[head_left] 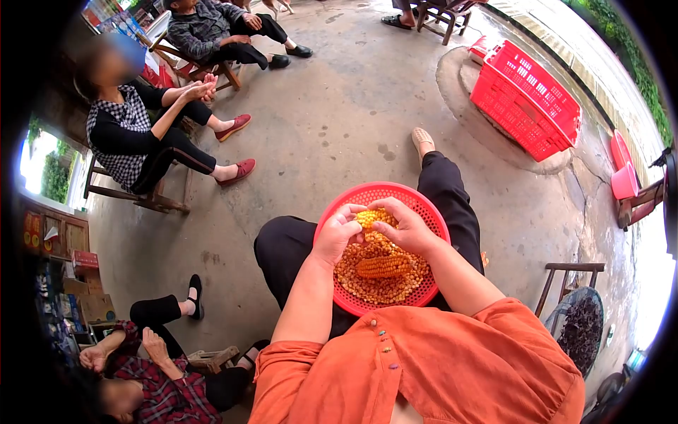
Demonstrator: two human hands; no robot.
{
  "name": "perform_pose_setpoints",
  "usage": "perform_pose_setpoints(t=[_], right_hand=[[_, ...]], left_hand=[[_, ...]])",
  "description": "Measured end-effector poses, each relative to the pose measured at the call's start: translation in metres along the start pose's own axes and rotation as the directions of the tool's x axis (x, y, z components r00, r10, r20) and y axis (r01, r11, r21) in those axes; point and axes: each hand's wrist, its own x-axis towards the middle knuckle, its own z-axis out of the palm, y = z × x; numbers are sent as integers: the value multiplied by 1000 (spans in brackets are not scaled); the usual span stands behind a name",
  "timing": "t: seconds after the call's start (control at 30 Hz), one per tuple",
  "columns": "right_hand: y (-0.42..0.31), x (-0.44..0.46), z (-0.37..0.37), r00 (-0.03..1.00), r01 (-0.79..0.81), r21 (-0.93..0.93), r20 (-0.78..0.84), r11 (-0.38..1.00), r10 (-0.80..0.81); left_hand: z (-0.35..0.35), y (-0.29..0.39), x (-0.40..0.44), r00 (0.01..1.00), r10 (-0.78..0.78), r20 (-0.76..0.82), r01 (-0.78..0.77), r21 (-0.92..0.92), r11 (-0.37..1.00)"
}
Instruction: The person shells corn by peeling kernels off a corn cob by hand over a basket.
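Observation:
On my lap rests a red perforated plastic basket (432,212) with loose corn kernels (374,288) inside. A whole corn cob (383,266) lies on top of those kernels. Above it, my left hand (337,235) and my right hand (408,227) hold another corn cob (368,219) between them. My left fingers wrap its left end and my right fingers curl over its right side. The fingers of both hands cover much of this cob.
Stacked red crates (526,99) stand at the upper right, with a pink bucket (624,181) farther right. A basket of dark dried material (580,326) sits at the lower right. Several people sit on chairs to the left, one with a checkered top (121,134).

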Motion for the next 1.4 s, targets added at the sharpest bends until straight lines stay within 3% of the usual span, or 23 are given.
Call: perform_pose_setpoints(t=[0.07,0.17,0.3,0.4,0.47,0.57,0.63,0.77,0.97,1.03,1.1,1.27,1.4], right_hand=[[-6,0,0,996,-91,1,-4,996,91],[-6,0,1,996,-91,15,-19,996,91],[-4,1,2,994,-91,89,-55,992,96],[-9,2,-2,981,-181,133,-40,974,187],[-10,4,-6,885,-454,330,64,828,461],[-3,2,-6,902,-421,351,63,837,427],[2,2,-6,915,-392,331,43,858,401],[3,2,-4,954,-280,282,-24,918,299],[-5,2,-5,969,-230,327,-13,917,247],[-5,2,-4,977,-200,324,-12,925,215],[-4,2,-4,983,-170,320,-11,932,183],[-1,1,-1,998,-38,145,-48,989,45],[-5,2,-3,1000,-30,65,-2,997,30]], left_hand=[[2,-2,1,1000,31,-7,-30,67,997],[2,-2,0,999,11,-48,-7,67,998],[0,1,0,999,-16,-32,16,-18,1000],[1,5,-2,999,-45,9,46,-77,996],[-3,4,-1,997,-52,52,58,-119,991],[-9,-1,3,990,-44,137,64,-146,987],[3,3,0,1000,2,2,-2,-150,989],[4,8,-2,999,7,51,3,-206,978],[6,11,-5,999,-15,37,21,-155,988],[5,10,-5,999,-31,40,33,-33,999],[4,9,-4,999,-37,38,38,-25,999],[0,1,-1,999,-32,28,32,-15,999],[-3,-2,1,999,-33,24,33,11,999]])
